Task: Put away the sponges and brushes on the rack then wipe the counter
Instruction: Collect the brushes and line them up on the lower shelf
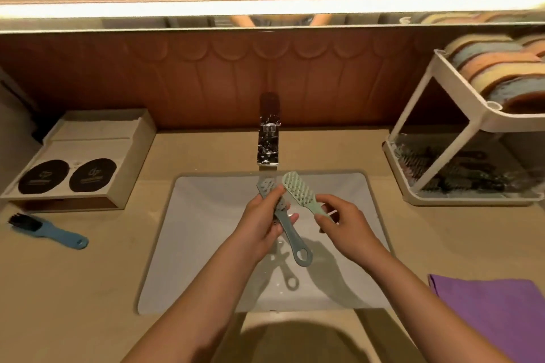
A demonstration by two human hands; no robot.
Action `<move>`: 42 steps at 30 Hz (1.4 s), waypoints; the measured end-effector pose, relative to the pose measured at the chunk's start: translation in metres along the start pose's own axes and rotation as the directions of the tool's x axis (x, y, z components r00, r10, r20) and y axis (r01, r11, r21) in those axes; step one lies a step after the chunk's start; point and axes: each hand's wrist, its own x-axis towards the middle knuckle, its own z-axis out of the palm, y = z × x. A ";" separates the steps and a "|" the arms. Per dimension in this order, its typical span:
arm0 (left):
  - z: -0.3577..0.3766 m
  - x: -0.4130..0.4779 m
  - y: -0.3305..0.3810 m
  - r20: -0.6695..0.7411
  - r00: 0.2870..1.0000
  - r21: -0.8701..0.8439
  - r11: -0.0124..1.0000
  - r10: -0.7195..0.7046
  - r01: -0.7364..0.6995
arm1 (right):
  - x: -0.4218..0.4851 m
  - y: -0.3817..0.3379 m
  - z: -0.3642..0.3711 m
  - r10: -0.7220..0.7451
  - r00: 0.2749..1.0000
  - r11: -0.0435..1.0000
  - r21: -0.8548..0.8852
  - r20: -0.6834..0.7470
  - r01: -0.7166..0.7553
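While both brushes are held above the sink (206, 215) rather than over the counter (88, 289), a slip would send either one into the basin instead of toward the rack (472, 201) at the far right. The left hand (262, 221) has its fingers curled round the neck of the grey-blue brush (298, 250), whose looped handle dangles free below the palm. The right hand (345, 224) only pinches the end of the green brush (298, 190) between thumb and fingertips. That pinch looks like the weaker hold: the bristled head sticks out far from it, so a quick swing toward the rack could twist it loose. The two brush heads sit close together, perhaps touching, and pulling them apart carelessly might knock one out of its grip. The rack's lower tier already looks crowded with dark brushes, so a careless drop there could glance off onto the counter. Its upper tier holds the sponges (495, 68). A third blue brush (50, 233) lies on the counter at the far left — easy to overlook before the purple cloth (495, 309) is taken up for wiping.
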 end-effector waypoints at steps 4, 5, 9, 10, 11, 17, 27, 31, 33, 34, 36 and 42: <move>0.029 0.011 -0.017 -0.035 0.997 0.022 0.997 -0.067 0.068 | -0.004 0.037 -0.029 0.084 0.994 0.994 0.070 -0.068 -0.080; 0.041 0.013 -0.022 -0.028 0.996 0.022 0.996 -0.087 0.088 | -0.004 0.048 -0.039 0.113 0.989 0.991 0.088 -0.092 -0.105; 0.077 0.021 -0.040 0.003 0.992 0.122 0.984 -0.128 0.126 | -0.011 0.089 -0.072 0.218 0.962 0.966 0.178 -0.165 -0.189; 0.084 0.023 -0.043 0.012 0.992 0.161 0.979 -0.127 0.124 | -0.013 0.098 -0.079 0.242 0.953 0.958 0.201 -0.184 -0.205; 0.098 0.027 -0.049 0.023 0.991 0.212 0.969 -0.131 0.124 | -0.017 0.110 -0.090 0.265 0.941 0.950 0.224 -0.210 -0.218; 0.156 0.043 -0.078 0.080 0.989 0.447 0.891 -0.125 0.076 | -0.032 0.158 -0.140 0.380 0.845 0.911 0.309 -0.377 -0.272; 0.217 0.050 -0.107 0.261 0.937 0.654 0.757 -0.234 0.007 | 0.013 0.198 -0.219 0.420 0.732 0.906 0.297 -0.537 -0.301; 0.223 0.062 -0.114 0.272 0.946 0.715 0.695 -0.177 -0.076 | 0.043 0.208 -0.247 0.377 0.744 0.925 0.185 -0.551 -0.332; 0.228 0.067 -0.119 0.315 0.942 0.772 0.610 -0.119 -0.181 | 0.059 0.214 -0.259 0.374 0.749 0.921 0.125 -0.548 -0.369; 0.231 0.068 -0.121 0.349 0.933 0.781 0.578 -0.089 -0.237 | 0.065 0.216 -0.262 0.377 0.748 0.916 0.099 -0.546 -0.389; 0.238 0.070 -0.123 0.411 0.910 0.776 0.544 -0.054 -0.319 | 0.077 0.222 -0.268 0.392 0.743 0.897 0.044 -0.543 -0.441; 0.243 0.077 -0.124 0.436 0.896 0.758 0.571 -0.085 -0.315 | 0.101 0.230 -0.274 0.410 0.792 0.851 -0.122 -0.452 -0.510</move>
